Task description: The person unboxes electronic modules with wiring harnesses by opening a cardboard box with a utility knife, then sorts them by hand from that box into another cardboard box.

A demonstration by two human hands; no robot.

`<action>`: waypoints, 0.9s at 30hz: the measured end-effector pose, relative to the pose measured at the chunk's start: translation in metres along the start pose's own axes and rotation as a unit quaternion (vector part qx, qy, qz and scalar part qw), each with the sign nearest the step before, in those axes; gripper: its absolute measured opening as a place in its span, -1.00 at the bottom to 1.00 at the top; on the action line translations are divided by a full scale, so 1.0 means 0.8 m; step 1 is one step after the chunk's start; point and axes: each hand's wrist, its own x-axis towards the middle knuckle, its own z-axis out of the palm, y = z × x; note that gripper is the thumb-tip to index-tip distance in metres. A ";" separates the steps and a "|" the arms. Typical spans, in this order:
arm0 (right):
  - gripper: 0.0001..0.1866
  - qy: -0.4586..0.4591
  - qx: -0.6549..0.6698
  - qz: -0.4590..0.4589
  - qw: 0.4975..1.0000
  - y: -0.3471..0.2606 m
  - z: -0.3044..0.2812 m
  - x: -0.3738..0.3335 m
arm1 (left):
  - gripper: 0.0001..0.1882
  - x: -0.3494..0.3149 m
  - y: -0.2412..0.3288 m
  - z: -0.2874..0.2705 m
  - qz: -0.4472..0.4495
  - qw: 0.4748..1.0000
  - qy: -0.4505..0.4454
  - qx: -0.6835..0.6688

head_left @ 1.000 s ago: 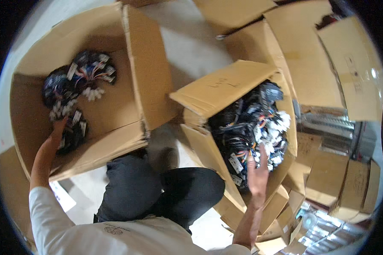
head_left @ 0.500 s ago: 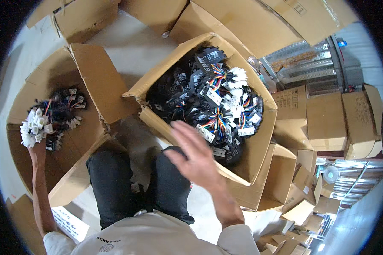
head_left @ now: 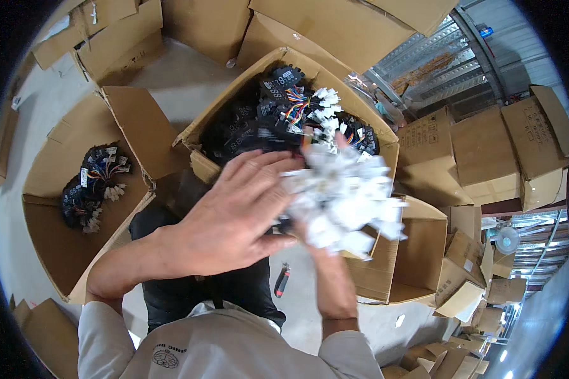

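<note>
In front of me, a bundle of wired display boards (head_left: 344, 196) with many white plug connectors is blurred by motion. My right hand (head_left: 313, 230) grips it, mostly hidden behind the connectors. My left hand (head_left: 237, 208) reaches across from the left, fingers against the near side of the bundle and thumb below; its fingertips are partly smeared. Beneath the hands, an open cardboard box (head_left: 385, 180) holds black display boards (head_left: 237, 129) with coloured wires and white connectors. A second open box (head_left: 47, 221) on the left contains several similar bundles (head_left: 95, 183).
A red and black hand tool (head_left: 282, 280) lies on the floor by my legs. Open cardboard boxes (head_left: 417, 256) stand beside the middle box, with closed cartons (head_left: 487, 155) farther right. Larger cardboard boxes (head_left: 322, 38) line the back. A fan (head_left: 507, 240) is at far right.
My left hand has left the white-connector bundle in the left box and come across to the middle. My right hand has taken up a bundle from the middle box.
</note>
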 end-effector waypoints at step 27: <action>-0.04 -0.219 -0.798 0.037 0.560 0.126 -0.230 0.056 | -0.64 -0.505 -0.335 -0.221 -0.600 0.759 0.195 0.160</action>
